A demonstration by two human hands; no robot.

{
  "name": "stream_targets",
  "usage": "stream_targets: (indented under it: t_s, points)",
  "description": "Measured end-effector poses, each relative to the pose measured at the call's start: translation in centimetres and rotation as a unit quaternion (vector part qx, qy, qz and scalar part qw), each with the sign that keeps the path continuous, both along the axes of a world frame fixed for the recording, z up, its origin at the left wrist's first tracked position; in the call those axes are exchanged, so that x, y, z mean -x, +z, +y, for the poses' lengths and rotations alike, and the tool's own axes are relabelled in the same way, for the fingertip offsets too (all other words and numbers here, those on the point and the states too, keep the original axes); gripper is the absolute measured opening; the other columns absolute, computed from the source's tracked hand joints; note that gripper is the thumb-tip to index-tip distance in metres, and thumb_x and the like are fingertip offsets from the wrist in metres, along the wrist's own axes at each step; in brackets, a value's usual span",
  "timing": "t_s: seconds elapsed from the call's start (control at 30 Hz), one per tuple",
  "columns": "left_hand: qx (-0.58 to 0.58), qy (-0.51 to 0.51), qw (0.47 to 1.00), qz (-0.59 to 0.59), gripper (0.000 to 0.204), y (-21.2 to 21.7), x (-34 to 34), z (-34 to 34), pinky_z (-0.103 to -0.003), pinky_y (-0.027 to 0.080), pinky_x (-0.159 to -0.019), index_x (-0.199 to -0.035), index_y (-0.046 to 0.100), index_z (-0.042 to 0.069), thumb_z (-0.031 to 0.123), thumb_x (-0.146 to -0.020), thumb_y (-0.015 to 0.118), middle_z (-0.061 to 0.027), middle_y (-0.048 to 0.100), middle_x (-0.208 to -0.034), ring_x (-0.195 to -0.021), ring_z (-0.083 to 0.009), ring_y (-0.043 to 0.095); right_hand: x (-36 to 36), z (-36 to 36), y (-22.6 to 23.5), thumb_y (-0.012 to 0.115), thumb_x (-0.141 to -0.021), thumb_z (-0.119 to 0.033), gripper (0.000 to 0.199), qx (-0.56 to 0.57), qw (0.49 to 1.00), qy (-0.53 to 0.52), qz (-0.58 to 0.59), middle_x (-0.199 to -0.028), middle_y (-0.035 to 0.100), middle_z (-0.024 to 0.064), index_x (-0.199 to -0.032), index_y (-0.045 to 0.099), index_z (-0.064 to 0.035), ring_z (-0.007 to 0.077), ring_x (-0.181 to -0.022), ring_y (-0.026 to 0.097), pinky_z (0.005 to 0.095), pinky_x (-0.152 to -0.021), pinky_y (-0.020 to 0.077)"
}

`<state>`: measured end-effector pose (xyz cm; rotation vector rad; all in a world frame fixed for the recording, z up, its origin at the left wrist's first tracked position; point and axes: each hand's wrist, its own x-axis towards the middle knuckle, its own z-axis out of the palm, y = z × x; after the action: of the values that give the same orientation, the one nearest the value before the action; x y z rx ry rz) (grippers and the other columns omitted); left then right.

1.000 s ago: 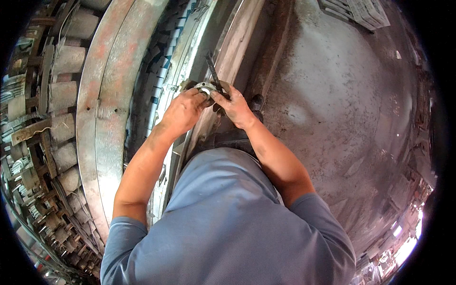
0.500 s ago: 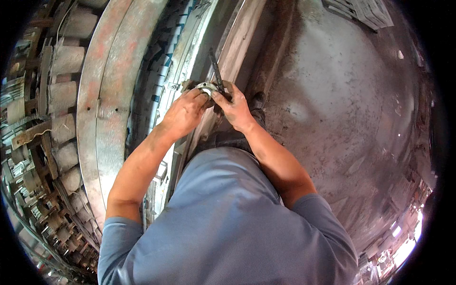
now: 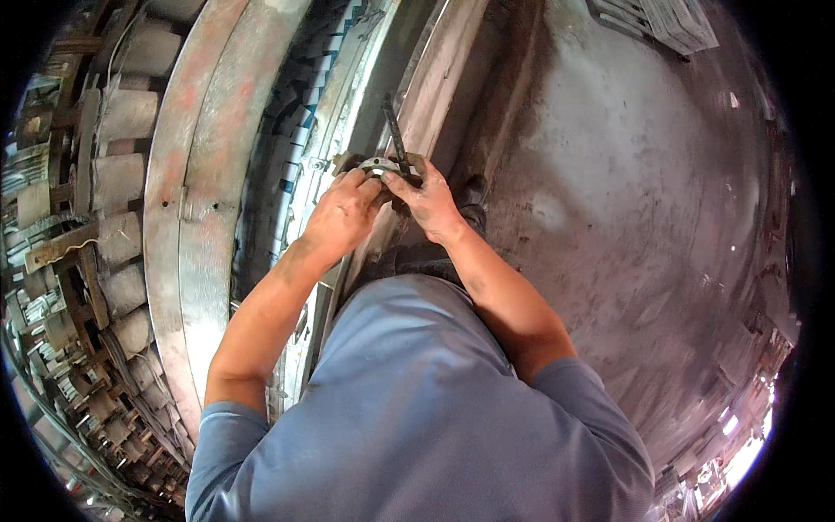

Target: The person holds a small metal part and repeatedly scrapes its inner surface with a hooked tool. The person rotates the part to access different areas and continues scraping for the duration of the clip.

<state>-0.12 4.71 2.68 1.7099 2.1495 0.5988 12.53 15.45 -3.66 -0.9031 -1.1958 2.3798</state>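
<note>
Over the long metal rail, my two hands meet at a round, pale metal ring [image 3: 377, 163] with small holes in its rim. My left hand [image 3: 344, 213] is closed at the ring's near side, its fingertips curled onto the inner edge. My right hand [image 3: 432, 202] is closed at the ring's right side, thumb toward the opening. A dark, narrow rod [image 3: 395, 130] rises at a slant between the right thumb and fingers and points away from me. Its lower end is hidden by the hand. What lies under the ring is mostly covered by my fingers.
A long metal rail [image 3: 452, 61] runs away from me beneath the hands. To the left lie a broad worn metal strip [image 3: 204, 165] and stacked blocks [image 3: 122, 183]. Stained floor [image 3: 626, 226] spreads to the right, with a pale slatted object [image 3: 674, 24] at the far right.
Both hands stay at the ring with nearly the same grip. The left fingers have shifted slightly along the ring; the view has moved a little.
</note>
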Motion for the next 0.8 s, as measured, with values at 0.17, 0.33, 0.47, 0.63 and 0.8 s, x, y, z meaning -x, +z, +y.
stream_targets:
  t_s: [0.17,0.33,0.47,0.63,0.8]
  points:
    - [-0.008,0.01,1.0,0.006,0.016,0.1,-0.3,-0.3,-0.049,0.053,-0.078,-0.101,0.065,0.002,0.002,-0.085,0.062,-0.0178,0.062,-0.098,-0.092,-0.0416,0.061,0.2,-0.3,-0.8,0.074,-0.093,-0.015,0.031,-0.075,0.997,-0.008,-0.028,-0.102,0.066,0.0014,-0.117,0.062,-0.0004,0.0099,-0.093,0.059,0.0262,-0.085,0.0486]
    - [-0.016,-0.027,1.0,0.004,0.022,-1.3,0.2,-1.1,-0.049,0.053,-0.077,-0.106,0.063,0.002,0.0,-0.083,0.06,-0.0192,0.061,-0.1,-0.091,-0.0422,0.061,0.3,-0.9,-1.0,0.074,-0.092,-0.014,0.027,-0.08,0.996,-0.017,-0.047,-0.099,0.065,0.0004,-0.114,0.063,-0.0007,0.0087,-0.09,0.058,0.0256,-0.081,0.049]
    - [-0.07,0.046,0.996,0.014,0.027,-0.4,-1.2,-1.5,-0.048,0.052,-0.078,-0.109,0.061,0.001,0.002,-0.082,0.068,-0.0191,0.06,-0.099,-0.088,-0.0408,0.061,0.3,-0.9,-1.8,0.077,-0.09,-0.027,0.044,-0.071,0.997,-0.023,-0.017,-0.104,0.068,0.0078,-0.121,0.061,0.001,0.0152,-0.094,0.061,0.0311,-0.086,0.0497]
    - [-0.076,0.306,0.936,-0.158,0.039,-2.6,-4.0,-5.6,-0.033,0.052,-0.085,-0.121,0.056,-0.005,0.01,-0.089,0.073,-0.0159,0.064,-0.11,-0.097,-0.0219,0.063,0.2,-1.2,-0.8,0.075,-0.092,-0.027,0.044,-0.021,0.999,-0.036,-0.008,-0.108,0.068,0.008,-0.122,0.06,0.0012,0.0161,-0.1,0.06,0.0316,-0.09,0.0474]
    - [-0.088,0.403,0.798,-0.438,0.051,-3.8,-2.8,-3.9,-0.036,0.049,-0.095,-0.129,0.055,-0.007,0.021,-0.09,0.073,-0.0167,0.064,-0.123,-0.108,-0.0249,0.063,0.2,-1.5,-0.6,0.078,-0.089,-0.031,0.046,0.011,0.998,-0.028,-0.049,-0.105,0.068,0.0072,-0.119,0.059,-0.0004,0.016,-0.095,0.061,0.0309,-0.086,0.0485]
